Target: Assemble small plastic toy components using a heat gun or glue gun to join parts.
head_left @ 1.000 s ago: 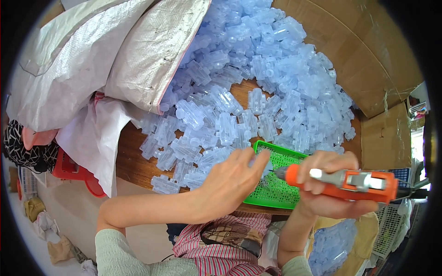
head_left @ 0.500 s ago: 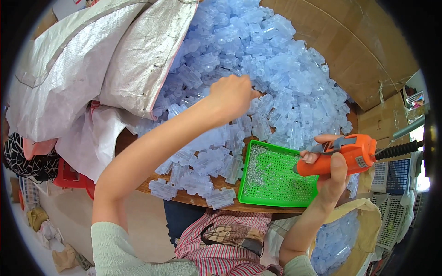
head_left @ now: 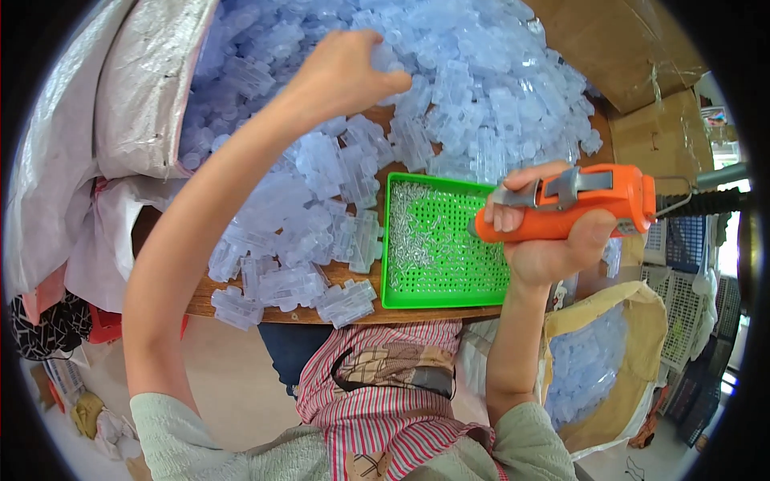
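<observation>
My left hand (head_left: 346,74) reaches over a large heap of clear bluish plastic pieces (head_left: 473,96). Its thumb and fingers are apart, with loose pieces showing between them. In my right hand (head_left: 561,248) is an orange electric screwdriver (head_left: 553,204), its dark tip pointing left. The screwdriver is held above the right part of a green perforated tray (head_left: 449,301). Many small silver screws (head_left: 411,232) lie in that tray, thickest along its left side. Several plastic pieces (head_left: 346,303) rest by the table's near edge, left of the tray.
A white woven sack (head_left: 148,88) borders the heap on the left, and cardboard (head_left: 626,48) walls it on the right. At the lower right stands an open sack (head_left: 646,321) with similar plastic pieces. A black ribbed cable (head_left: 706,202) runs from the screwdriver. Plastic crates (head_left: 678,297) are stacked beyond.
My left hand has moved up and left over the heap, its thumb now spread from the fingers. The view has shifted; the right hand still holds the screwdriver over the tray.
</observation>
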{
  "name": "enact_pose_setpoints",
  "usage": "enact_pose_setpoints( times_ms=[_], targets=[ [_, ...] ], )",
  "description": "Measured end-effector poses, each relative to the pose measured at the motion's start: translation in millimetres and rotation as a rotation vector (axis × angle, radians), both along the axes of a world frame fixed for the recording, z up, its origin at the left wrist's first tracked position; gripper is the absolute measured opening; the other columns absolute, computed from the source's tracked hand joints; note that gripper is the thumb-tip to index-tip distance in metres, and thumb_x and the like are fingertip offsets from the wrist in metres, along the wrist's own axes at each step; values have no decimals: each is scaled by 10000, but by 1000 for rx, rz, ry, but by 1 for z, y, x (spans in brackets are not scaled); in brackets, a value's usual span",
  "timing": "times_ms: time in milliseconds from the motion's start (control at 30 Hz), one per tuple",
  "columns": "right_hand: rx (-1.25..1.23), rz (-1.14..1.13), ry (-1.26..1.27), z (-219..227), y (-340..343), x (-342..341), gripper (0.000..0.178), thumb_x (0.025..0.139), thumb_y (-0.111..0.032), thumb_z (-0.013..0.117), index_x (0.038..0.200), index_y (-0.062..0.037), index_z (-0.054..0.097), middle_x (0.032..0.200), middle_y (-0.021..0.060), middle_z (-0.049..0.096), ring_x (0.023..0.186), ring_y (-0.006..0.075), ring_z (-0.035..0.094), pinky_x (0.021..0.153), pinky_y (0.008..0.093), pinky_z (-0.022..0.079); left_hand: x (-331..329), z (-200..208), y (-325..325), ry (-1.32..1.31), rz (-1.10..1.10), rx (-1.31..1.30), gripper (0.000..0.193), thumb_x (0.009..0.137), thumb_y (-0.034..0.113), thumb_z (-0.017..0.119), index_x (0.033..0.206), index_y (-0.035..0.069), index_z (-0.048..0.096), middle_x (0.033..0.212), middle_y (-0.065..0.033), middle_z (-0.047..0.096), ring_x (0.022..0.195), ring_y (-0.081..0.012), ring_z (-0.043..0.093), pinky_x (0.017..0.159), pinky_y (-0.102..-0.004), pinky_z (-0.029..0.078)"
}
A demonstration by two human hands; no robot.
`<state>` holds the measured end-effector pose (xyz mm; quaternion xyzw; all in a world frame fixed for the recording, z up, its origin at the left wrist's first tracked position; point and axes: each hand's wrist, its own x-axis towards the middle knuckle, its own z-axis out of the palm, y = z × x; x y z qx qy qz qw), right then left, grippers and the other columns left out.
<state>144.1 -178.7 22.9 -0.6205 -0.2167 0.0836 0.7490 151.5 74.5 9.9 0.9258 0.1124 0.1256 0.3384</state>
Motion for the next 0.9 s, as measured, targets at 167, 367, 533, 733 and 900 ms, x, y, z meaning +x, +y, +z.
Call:
enact_pose_setpoints(
  times_ms=[167, 367, 533, 733, 900],
  targets=[
    [-57, -100, 68, 2, 0, -8, 949, 765, -867, 473, 848, 72, 578, 580, 81, 537, 482, 159, 529, 493, 307, 466, -58, 31, -25, 34, -320, -230, 374, 778, 61, 675, 1120, 42, 526, 1020, -32, 617, 966, -96, 605, 790, -253, 501],
    [-97, -85, 46, -3, 2, -10, 946, 773, -860, 473, 854, 76, 581, 622, 94, 558, 490, 155, 532, 486, 298, 460, -142, 26, -59, 168, -518, -248, 418, 704, 29, 753, 1033, 47, 497, 1076, -105, 606, 1064, -290, 615, 876, -342, 515],
    [-79, -36, -12, -10, -5, -6, 943, 771, -858, 475, 868, 73, 586, 625, 93, 559, 503, 152, 539, 487, 304, 454, -162, 4, -72, 54, -494, -232, 474, 723, -6, 738, 1144, 36, 525, 1174, -136, 583, 1093, -339, 590, 873, -388, 524],
    [78, -37, 107, -13, -10, -11, 945, 754, -878, 470, 898, 48, 597, 602, 69, 545, 485, 152, 503, 494, 301, 448, -165, -5, -70, 179, -370, -216, 535, 750, 1, 738, 1232, 28, 509, 1189, -137, 575, 1041, -341, 610, 795, -387, 555],
    [208, 456, -167, 52, -15, -12, 864, 733, -827, 586, 1052, -24, 599, 658, 2, 538, 554, 123, 497, 541, 303, 470, -164, -13, -69, 65, -380, -226, 602, 770, 29, 753, 1298, 45, 464, 1174, -149, 583, 1021, -332, 622, 784, -392, 557]
  ],
)
